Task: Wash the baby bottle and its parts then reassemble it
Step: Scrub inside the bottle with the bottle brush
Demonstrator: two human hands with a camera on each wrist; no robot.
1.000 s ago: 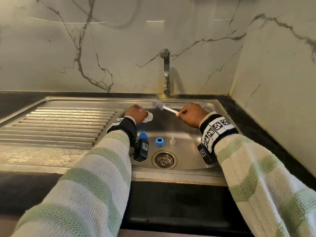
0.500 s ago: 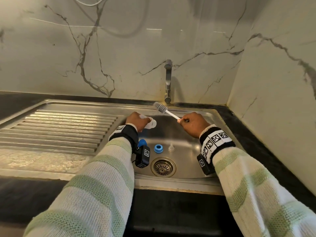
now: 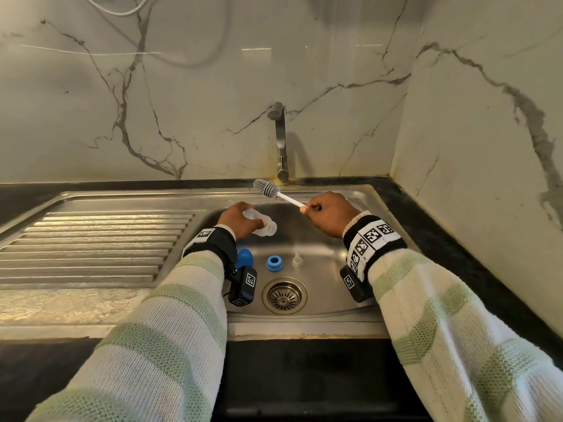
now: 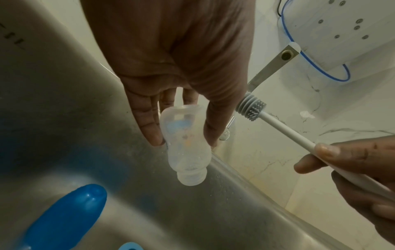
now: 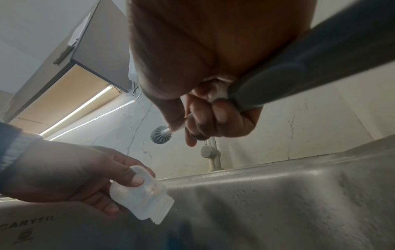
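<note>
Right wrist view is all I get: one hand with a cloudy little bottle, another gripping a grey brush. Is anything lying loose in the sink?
Observer: Yes. The head view shows a blue ring, a clear teat and a blue cap on the sink floor, near the drain.
Visitor: Is the bottle plain?
Observer: No. The left wrist view shows faint coloured print on the bottle.
Visitor: Is water running?
Observer: In the head view I see no stream from the tap, which stands just behind the brush.
</note>
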